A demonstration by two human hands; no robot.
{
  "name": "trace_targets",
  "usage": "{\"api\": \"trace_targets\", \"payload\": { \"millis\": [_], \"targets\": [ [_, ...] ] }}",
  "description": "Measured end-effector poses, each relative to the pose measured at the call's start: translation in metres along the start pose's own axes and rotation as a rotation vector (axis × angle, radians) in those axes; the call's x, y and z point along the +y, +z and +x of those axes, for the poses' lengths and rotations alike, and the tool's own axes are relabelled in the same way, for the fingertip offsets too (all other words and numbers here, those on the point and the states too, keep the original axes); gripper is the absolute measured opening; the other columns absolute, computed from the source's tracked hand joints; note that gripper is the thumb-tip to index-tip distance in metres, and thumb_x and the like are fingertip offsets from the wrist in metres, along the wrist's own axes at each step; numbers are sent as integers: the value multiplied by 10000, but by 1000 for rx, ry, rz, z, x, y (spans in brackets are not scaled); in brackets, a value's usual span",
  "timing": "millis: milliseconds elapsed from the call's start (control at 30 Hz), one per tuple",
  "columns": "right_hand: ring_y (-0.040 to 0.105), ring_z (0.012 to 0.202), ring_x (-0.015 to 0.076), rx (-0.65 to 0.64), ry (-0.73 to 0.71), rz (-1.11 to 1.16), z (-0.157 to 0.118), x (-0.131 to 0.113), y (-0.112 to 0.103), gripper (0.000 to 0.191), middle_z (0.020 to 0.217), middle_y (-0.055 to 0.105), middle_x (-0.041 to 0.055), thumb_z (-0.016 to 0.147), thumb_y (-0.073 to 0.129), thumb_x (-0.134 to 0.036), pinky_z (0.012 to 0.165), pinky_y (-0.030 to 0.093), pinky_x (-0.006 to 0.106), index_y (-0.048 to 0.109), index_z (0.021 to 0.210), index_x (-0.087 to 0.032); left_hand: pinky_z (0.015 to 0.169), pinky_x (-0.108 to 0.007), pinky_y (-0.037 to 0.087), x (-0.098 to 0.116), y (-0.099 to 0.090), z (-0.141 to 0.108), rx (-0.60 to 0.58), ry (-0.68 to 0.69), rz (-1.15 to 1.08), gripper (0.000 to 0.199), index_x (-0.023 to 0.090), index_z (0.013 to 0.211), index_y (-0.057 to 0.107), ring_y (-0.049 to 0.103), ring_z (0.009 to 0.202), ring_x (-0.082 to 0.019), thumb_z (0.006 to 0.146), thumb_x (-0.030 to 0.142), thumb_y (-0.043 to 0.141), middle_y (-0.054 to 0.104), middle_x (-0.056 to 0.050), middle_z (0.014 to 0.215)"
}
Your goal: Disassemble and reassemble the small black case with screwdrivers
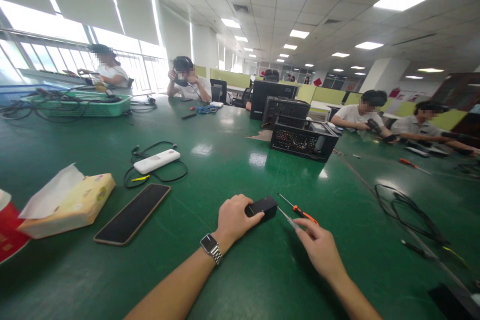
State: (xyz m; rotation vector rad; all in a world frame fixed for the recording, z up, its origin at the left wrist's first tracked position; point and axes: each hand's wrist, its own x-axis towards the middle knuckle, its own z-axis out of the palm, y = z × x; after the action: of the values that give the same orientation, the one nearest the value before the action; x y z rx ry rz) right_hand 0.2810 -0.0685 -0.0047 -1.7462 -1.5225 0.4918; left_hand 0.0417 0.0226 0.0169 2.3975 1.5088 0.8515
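Observation:
In the head view, my left hand (236,216), with a watch on its wrist, is closed round a small black rectangular box (267,206) at the green tabletop. Between the thumb and fingers of my right hand (319,246) is a slim tool with a thin metal shaft (286,215). Its tip meets or nearly meets the right end of the box; I cannot tell which, nor what kind of tool it is. Just beyond it lies a screwdriver (305,214) with an orange and black handle, its shaft pointing up and left.
To the left lie a phone (132,214), a tissue pack (75,202), a red cup (10,230) and a white device (156,161) with black cable. Opened computer cases (303,140) stand ahead. A green basket (88,106) holds cables. Several people sit around; more cable (407,212) lies right.

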Motion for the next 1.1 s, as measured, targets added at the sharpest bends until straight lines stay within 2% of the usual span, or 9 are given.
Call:
{"api": "trace_targets", "payload": {
  "millis": [67,133,233,300,433,567,767,1000,1100],
  "targets": [
    [537,589,176,-43,-46,-34,-3,-6,0,382,651,608,15,868,519,-426,585,430,292,725,1075,-180,730,-305,451,0,0,0,-3,4,2,338,191,919,690,631,847,-219,785,501,666,695,-47,903],
    [603,711,200,-95,-139,-59,-6,-12,2,384,808,681,56,883,509,-402,689,477,315,705,1136,-188,733,-310,449,1,0,0,-4,12,4,340,190,922,687,631,849,-220,787,502,663,695,-47,906],
    [633,844,217,-115,-269,-88,-10,-21,8,399,969,695,85,905,485,-358,779,499,327,648,1236,-205,741,-315,452,2,2,-1,-8,40,5,342,188,923,685,630,859,-224,785,501,666,693,-49,911],
    [635,841,212,-98,-317,-93,-13,-25,14,391,970,689,85,914,478,-340,764,507,317,631,1249,-209,739,-312,454,3,4,-2,-14,61,6,339,190,924,684,630,862,-225,782,497,673,691,-51,911],
    [616,757,193,-72,-371,-85,-15,-25,18,304,892,673,74,911,511,-360,719,497,305,675,1108,-196,743,-311,462,3,5,-2,-14,86,-5,344,188,924,682,628,858,-223,780,500,678,682,-47,899],
    [558,648,165,-117,-383,-70,-12,-22,10,308,751,612,39,915,519,-405,621,457,282,700,1052,-197,737,-299,468,2,4,-1,-21,76,-23,342,198,924,674,626,855,-215,763,499,694,679,-40,900],
    [576,714,157,-262,-387,7,-10,-24,3,308,816,602,28,920,503,-344,673,461,274,686,1128,-211,734,-296,465,2,2,-1,-37,87,-44,356,203,949,654,627,853,-212,758,502,694,677,-33,908],
    [552,674,156,-133,-308,12,-10,-15,8,322,819,619,20,886,532,-363,629,454,266,662,1143,-220,762,-300,469,1,3,-2,-47,87,-63,405,216,1016,642,618,887,-223,748,513,703,675,-42,940],
    [555,663,155,-163,-249,10,-9,-15,12,281,805,631,18,868,550,-360,622,446,264,675,1068,-207,761,-307,468,1,3,-2,-39,101,-53,400,209,1015,646,614,890,-227,766,519,685,675,-46,943]
  ]
}}
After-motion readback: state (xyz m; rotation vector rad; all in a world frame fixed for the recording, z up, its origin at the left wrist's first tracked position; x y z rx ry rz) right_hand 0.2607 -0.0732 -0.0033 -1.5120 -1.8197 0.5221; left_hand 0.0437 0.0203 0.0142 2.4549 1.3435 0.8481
